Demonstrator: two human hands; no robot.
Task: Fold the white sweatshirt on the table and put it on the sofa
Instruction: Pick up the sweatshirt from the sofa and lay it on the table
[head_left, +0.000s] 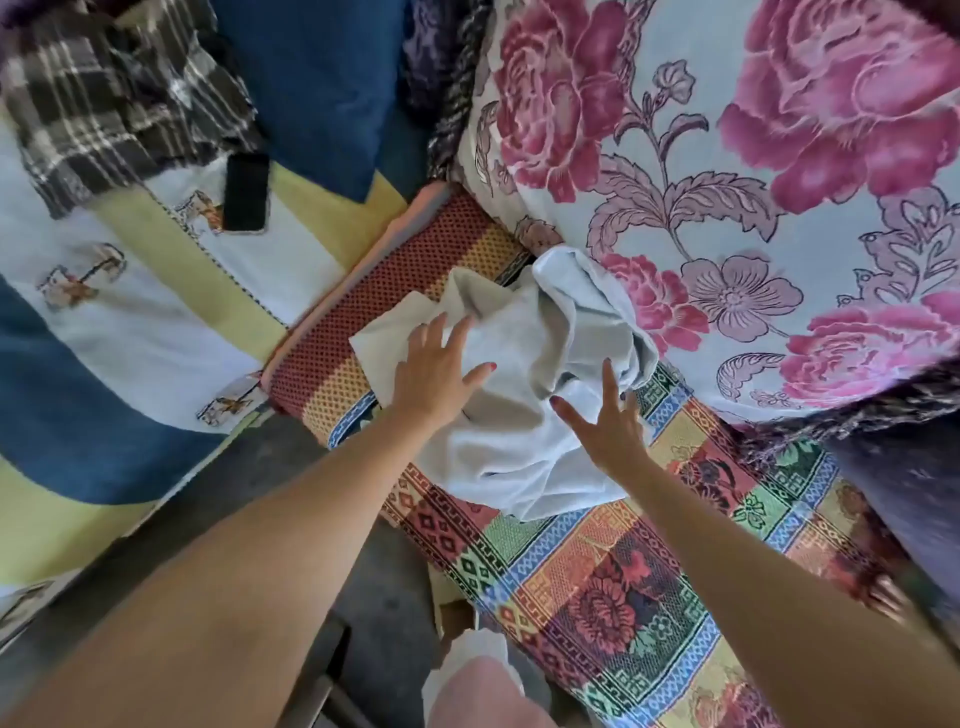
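Observation:
The white sweatshirt (524, 384) lies in a loose, rumpled bundle on the sofa seat (613, 582), which is covered by a colourful patterned cloth. Its far end bunches up against the floral cushion (727, 171). My left hand (439, 371) rests flat on the left part of the sweatshirt with fingers spread. My right hand (605, 421) hovers with fingers apart over the garment's right side, at or just above the fabric. Neither hand grips anything.
A red and yellow woven cushion (395, 291) lies under the sweatshirt's left edge. To the left sit a blue, yellow and white quilt (130, 338), a plaid shirt (104, 88), a black object (247, 189) and a blue pillow (322, 88). Dark floor shows below.

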